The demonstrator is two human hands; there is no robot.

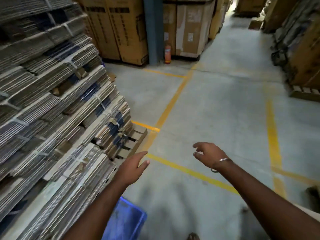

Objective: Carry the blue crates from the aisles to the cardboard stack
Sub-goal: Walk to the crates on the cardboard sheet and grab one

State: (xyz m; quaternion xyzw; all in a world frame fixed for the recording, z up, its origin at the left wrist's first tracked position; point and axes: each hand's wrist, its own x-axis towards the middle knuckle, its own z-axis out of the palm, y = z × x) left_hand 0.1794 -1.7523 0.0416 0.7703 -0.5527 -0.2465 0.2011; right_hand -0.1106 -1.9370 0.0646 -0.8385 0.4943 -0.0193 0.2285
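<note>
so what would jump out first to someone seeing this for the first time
The tall stack of bundled flat cardboard filling the left side, on a pallet. Next, both empty hands, left and right, reaching over the yellow-lined floor, with a blue crate on the floor at the bottom by the stack.

The room is dim, with soft light from above. The far end of the aisle (232, 7) glows brightest. The grey floor (216, 104) shines a little. A soft dark shadow lies on the floor near the bottom. The cardboard stack (52, 101) looks smeared and bent at the left edge. The picture is blurry all over.
</note>
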